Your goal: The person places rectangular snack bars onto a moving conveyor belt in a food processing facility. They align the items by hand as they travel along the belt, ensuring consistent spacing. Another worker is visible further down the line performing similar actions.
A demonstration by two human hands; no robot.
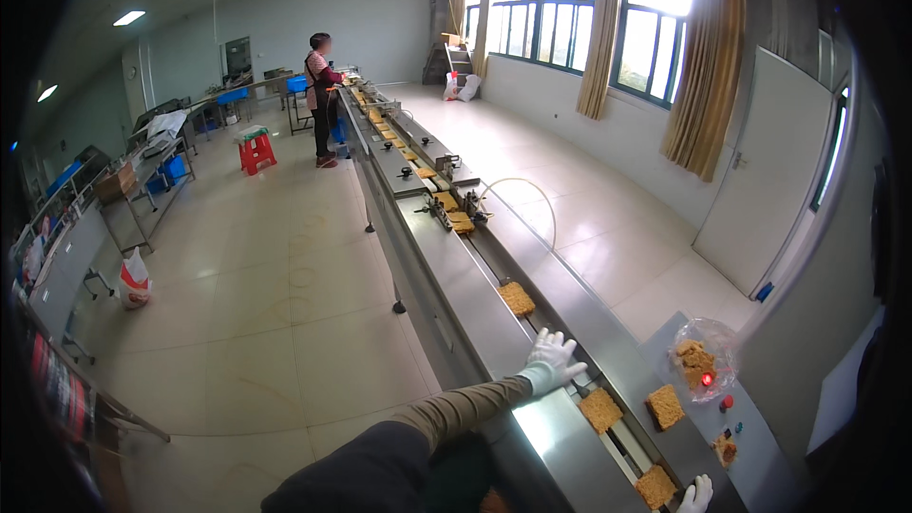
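Note:
My left hand [552,360], in a white glove, is spread over the channel of a stainless-steel conveyor [456,292], fingers apart and holding nothing. One crumb-coated brown square cake [516,298] lies in the channel beyond it, and another square cake [600,410] lies on the near side. At the bottom edge my gloved right hand [697,495] is partly cut off, close beside a third square cake [655,487]; whether it grips that cake cannot be seen. A separate square cake [665,407] rests on the metal top right of the channel.
A clear plastic bag with brown crumbly pieces [695,363] lies on the control panel, near a lit red lamp [707,379] and a red button [727,402]. Guide brackets [456,210] flank the channel ahead. A person [322,100] stands farther along. A red stool [256,153] stands left.

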